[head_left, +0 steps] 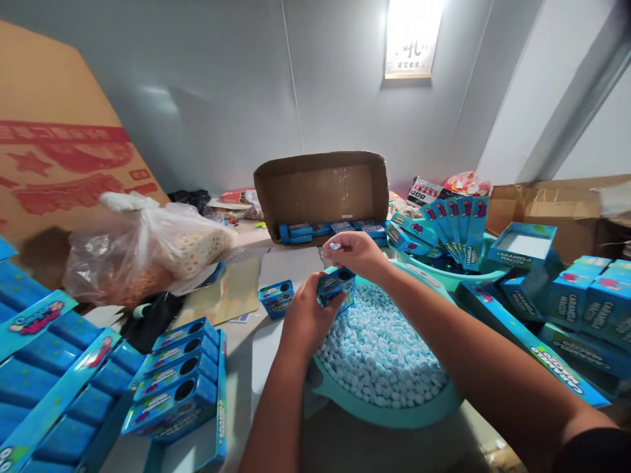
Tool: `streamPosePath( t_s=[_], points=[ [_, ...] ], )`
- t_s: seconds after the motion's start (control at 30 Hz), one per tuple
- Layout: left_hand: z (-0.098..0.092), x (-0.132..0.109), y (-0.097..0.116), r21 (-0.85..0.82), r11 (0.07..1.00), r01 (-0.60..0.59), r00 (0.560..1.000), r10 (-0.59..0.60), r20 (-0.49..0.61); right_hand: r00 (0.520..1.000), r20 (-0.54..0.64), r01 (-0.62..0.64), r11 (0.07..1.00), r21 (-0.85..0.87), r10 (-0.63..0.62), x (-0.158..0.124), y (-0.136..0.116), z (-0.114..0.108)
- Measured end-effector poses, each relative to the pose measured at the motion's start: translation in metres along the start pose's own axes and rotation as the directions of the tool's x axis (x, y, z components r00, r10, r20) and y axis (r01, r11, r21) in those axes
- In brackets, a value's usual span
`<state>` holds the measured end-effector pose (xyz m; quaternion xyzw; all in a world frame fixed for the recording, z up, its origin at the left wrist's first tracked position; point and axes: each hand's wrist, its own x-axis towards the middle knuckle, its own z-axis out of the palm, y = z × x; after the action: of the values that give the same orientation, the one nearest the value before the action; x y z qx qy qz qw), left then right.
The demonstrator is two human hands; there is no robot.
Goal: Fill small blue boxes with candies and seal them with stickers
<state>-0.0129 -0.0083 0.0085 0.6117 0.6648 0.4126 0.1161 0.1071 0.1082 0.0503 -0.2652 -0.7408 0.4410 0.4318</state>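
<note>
My left hand is closed round a small blue candy box above the near-left part of a teal basin. Just over the box, my right hand is closed in a pinch, with small pale candies showing at its fingertips. Their exact number cannot be made out. Light blue and white candies fill the basin. Another small blue box stands on the table, left of my left hand.
A display tray of blue boxes sits at left, beside more stacked boxes. Behind the basin, an open brown carton holds blue boxes. A second teal tub, flat printed cartons and more boxes crowd the right. Clear bags lie back left.
</note>
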Motion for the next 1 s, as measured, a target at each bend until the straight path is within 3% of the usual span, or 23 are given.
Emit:
streamPosePath(
  t_s=[0.4,0.7,0.87,1.0],
  points=[
    [-0.002,0.0,0.003,-0.001,1.0,0.014,1.0,-0.014,0.026,0.996,-0.024,-0.071,0.958,0.28,0.081,-0.002,-0.002,0.006],
    [-0.001,-0.001,0.001,0.042,0.998,-0.047,0.999,0.046,0.02,0.994,-0.026,-0.088,0.93,0.356,0.104,-0.006,-0.011,0.01],
    [-0.001,-0.002,0.001,0.08,0.992,-0.097,0.995,0.096,0.026,0.985,-0.001,-0.16,0.9,0.405,0.175,-0.006,-0.015,0.009],
    [-0.001,-0.002,0.002,0.111,0.99,-0.091,0.995,0.086,0.043,0.991,0.015,-0.128,0.927,0.351,0.131,-0.006,-0.014,0.008]
  ],
)
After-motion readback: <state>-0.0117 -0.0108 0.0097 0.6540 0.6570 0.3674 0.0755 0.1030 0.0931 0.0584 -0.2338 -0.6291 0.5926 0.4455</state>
